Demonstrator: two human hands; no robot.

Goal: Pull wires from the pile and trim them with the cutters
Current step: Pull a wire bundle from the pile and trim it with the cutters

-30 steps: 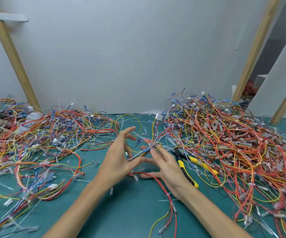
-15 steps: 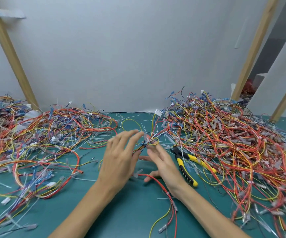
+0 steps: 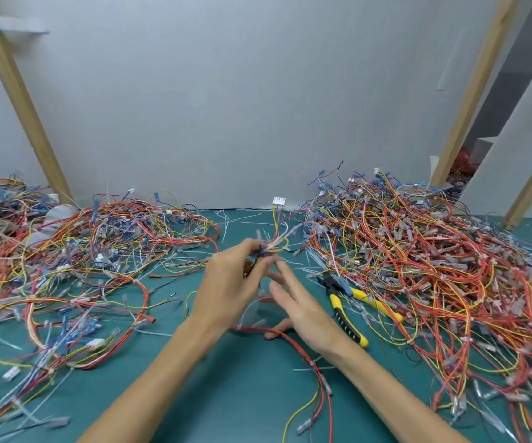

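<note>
On the green desk (image 3: 242,398), the left hand (image 3: 226,289) has curled fingers (image 3: 243,249) that pinch a small bunch of yellow, white and red wires (image 3: 274,246) in the middle. The right hand (image 3: 304,310) is just beside it, with fingers (image 3: 290,278) straight and holding nothing. The yellow-and-black cutters (image 3: 344,314) lie to the right, at the edge of the big tangled wire pile (image 3: 424,266).

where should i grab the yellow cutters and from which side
Take the cutters by the two yellow-and-black handles, right hand coming from above on the near side. The handles splay toward the person and the head points away; wires from the right pile cross the farther handle.
</note>
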